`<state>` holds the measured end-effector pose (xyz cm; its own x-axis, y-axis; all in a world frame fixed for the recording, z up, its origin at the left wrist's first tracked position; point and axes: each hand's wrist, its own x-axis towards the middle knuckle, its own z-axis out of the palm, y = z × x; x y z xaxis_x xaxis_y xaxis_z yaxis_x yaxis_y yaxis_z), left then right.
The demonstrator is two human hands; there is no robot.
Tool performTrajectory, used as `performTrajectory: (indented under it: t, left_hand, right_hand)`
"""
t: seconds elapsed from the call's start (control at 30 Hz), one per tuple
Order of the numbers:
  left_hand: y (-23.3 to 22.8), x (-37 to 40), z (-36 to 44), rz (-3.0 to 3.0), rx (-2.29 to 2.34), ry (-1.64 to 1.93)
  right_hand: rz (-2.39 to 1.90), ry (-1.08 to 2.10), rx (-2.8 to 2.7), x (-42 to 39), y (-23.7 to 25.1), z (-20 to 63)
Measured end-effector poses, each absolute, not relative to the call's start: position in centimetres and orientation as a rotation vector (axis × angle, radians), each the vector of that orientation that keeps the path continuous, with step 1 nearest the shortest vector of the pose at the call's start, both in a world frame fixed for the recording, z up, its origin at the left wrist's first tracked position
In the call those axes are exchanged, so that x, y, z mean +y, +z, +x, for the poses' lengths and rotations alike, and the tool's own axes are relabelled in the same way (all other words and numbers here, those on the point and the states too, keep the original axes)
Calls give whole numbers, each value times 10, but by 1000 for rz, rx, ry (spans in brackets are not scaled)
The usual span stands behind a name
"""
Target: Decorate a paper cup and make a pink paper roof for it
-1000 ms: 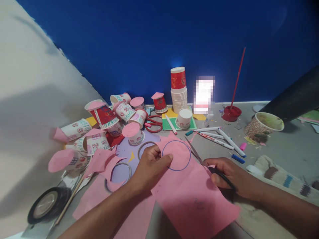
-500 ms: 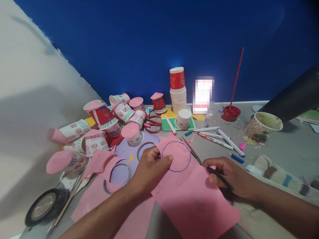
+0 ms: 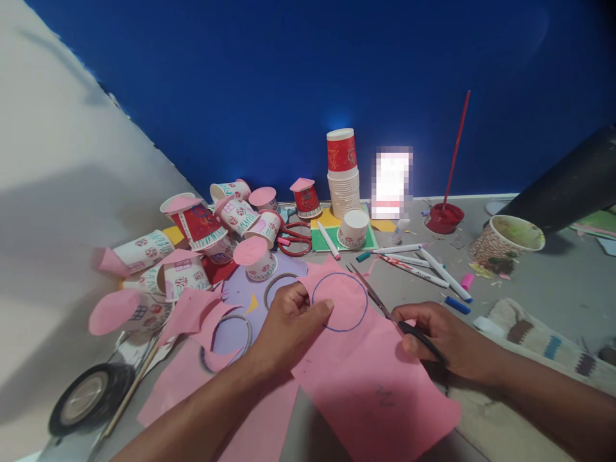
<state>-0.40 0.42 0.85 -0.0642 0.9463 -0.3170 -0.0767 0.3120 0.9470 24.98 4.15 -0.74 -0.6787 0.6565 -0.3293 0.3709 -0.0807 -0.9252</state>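
Scissors (image 3: pixel 379 304) edged leftward, gripped in our right hand (image 3: pixel 440 337); left hand (image 3: pixel 289 321) pinches pink paper (image 3: pixel 351 366), drawn circle (image 3: pixel 347 296) still uncut.

Paper (image 3: pixel 380 378) before stacked cups (image 3: pixel 343 192), roll (image 3: pixel 120 384) left, markers (image 3: pixel 443 273) right

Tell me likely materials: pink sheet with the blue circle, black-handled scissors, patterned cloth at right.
Pink sheet: matte paper, probably; thin, with a curled lower corner.
Black-handled scissors: metal blades, judging by their grey sheen; smooth dark handle, likely plastic.
Patterned cloth: soft, dull textile by its nubbly look; knit or woven, can't tell.
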Motion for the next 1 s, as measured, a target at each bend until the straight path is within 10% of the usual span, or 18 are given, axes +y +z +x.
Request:
performTrajectory:
  t: [1.0]
  left_hand:
    - [13,8,-7,981,1450,1020]
  right_hand:
    - [-1163,1842,-1914,40,0,248]
